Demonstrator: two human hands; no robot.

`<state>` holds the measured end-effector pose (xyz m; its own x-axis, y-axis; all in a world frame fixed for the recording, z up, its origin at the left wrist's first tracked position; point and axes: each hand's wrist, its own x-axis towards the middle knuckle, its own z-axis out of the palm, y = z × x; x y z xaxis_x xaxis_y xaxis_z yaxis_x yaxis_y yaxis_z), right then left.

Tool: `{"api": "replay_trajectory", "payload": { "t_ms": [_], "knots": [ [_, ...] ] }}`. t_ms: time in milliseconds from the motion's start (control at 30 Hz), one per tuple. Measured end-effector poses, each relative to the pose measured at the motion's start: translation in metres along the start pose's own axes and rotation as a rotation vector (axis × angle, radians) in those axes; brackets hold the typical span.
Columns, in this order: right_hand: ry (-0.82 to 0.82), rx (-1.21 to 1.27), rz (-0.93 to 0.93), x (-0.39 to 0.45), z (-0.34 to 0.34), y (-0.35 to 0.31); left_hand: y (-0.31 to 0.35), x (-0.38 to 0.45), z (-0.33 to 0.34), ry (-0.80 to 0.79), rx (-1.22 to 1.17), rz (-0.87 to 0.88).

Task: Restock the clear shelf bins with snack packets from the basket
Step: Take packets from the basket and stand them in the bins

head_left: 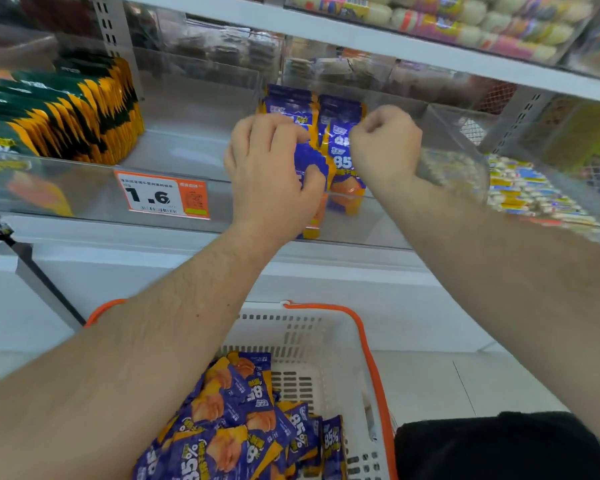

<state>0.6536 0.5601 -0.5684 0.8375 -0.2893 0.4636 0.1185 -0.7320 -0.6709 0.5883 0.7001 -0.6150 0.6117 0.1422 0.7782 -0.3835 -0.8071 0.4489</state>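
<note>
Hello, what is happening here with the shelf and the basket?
A person is restocking a clear shelf bin. The left hand grips a bunch of purple snack packets and the right hand pinches another packet, standing them upright in rows. Below, the white basket has many packets left.

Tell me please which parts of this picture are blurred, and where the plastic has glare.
Head view: the right hand and the packets in the right bin are motion-smeared; the price tag and the basket are sharper; pale reflections haze the clear bin front; the wide lens bends the shelf edges.
</note>
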Motion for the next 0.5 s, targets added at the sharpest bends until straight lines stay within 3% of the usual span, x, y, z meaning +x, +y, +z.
{"api": "replay_trajectory", "payload": {
  "t_ms": [133, 300, 367, 500],
  "knots": [
    [0.005, 0.124, -0.14, -0.053, 0.001, 0.0, 0.011, -0.037, -0.003, 0.005, -0.092, 0.108],
    [0.008, 0.217, -0.31, -0.118, 0.021, 0.024, -0.014, -0.104, -0.005, -0.241, -0.189, -0.015],
    [-0.127, 0.124, -0.356, -0.146, 0.038, 0.044, -0.028, -0.134, -0.005, -0.385, -0.185, -0.162],
    [-0.573, -0.212, -0.32, -0.185, 0.067, 0.092, -0.051, -0.182, -0.003, -0.758, -0.088, -0.377]
  ]
}}
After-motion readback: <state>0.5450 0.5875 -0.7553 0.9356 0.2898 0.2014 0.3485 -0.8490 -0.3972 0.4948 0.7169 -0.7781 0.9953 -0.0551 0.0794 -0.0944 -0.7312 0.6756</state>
